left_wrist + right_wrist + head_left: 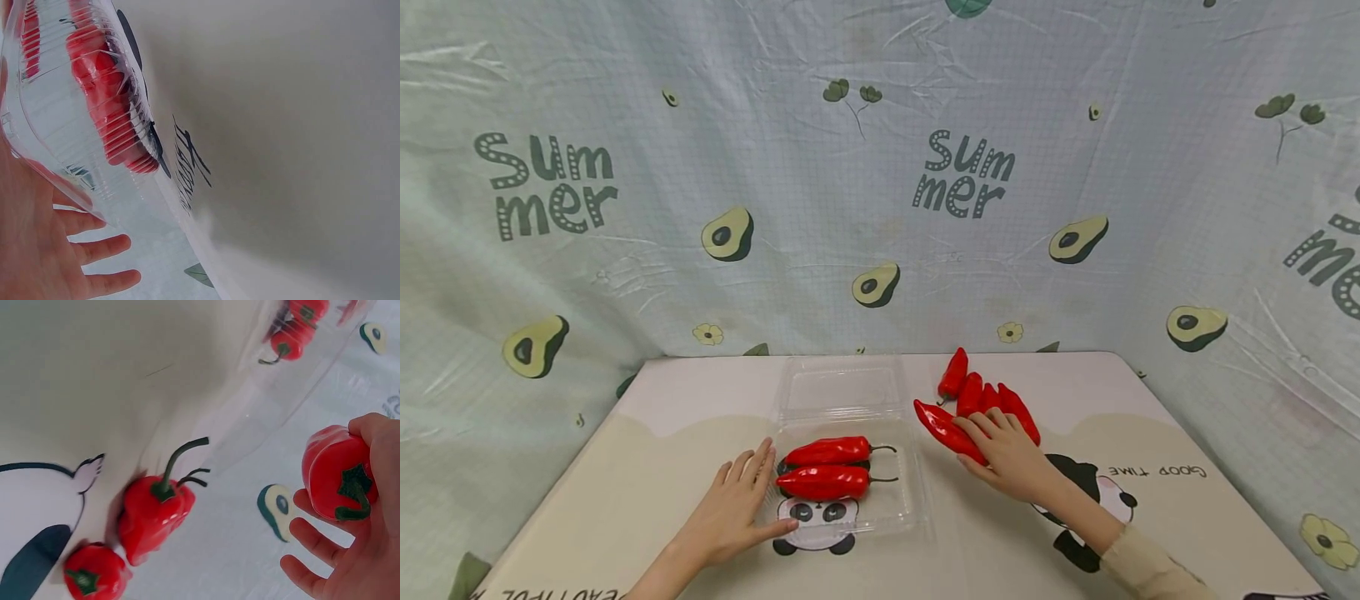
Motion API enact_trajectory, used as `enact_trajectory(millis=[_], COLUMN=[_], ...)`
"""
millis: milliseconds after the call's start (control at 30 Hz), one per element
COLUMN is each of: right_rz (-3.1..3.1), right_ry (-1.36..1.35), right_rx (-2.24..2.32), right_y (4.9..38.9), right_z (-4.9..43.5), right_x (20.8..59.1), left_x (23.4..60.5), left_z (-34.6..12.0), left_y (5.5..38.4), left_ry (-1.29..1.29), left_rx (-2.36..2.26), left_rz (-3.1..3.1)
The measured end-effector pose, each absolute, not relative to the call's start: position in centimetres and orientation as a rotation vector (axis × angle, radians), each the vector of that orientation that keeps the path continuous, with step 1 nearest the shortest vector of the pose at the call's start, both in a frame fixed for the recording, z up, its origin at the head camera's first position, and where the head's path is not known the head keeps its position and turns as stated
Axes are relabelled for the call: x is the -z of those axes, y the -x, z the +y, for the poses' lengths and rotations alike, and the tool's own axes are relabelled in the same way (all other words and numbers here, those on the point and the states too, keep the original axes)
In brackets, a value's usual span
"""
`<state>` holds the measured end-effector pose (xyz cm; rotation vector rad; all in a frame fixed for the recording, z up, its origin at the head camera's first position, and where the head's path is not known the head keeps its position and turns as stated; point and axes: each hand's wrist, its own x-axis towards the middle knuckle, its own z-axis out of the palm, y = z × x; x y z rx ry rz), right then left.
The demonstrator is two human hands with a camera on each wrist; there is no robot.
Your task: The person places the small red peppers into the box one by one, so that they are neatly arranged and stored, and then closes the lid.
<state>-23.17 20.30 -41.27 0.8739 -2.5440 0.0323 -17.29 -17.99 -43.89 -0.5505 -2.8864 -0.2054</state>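
Note:
My right hand (1011, 458) pinches a long red pepper (942, 427) between thumb and fingers, its tip pointing left. In the right wrist view this pepper (331, 472) shows its green stem end. A clear plastic clamshell box (904, 496) lies with its lid (842, 387) folded back. Two red peppers, a rear one (826, 451) and a front one (823, 483), lie side by side in it, stems to the right. Along the box's left edge rests my left hand (730, 508), fingers straight. The left wrist view shows that hand (37, 244) against the box wall (47, 134).
Several loose red peppers (970, 394) lie behind my right hand, right of the box. The table (647, 483) bears panda prints (1078, 479). A printed curtain (805, 192) hangs behind the table and at both sides.

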Motion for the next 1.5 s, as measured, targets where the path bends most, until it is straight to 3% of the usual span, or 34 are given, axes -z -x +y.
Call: enact_trajectory(millis=[1500], right_rz=[-2.505], right_ry=[-1.116], right_rx=[0.051], right_y=[24.3], right_z=[13.4], right_x=[41.6], left_x=[43.8], left_z=[-17.9], left_y=[17.2], left_ry=[0.561], left_rx=[0.165], left_rz=[-2.865])
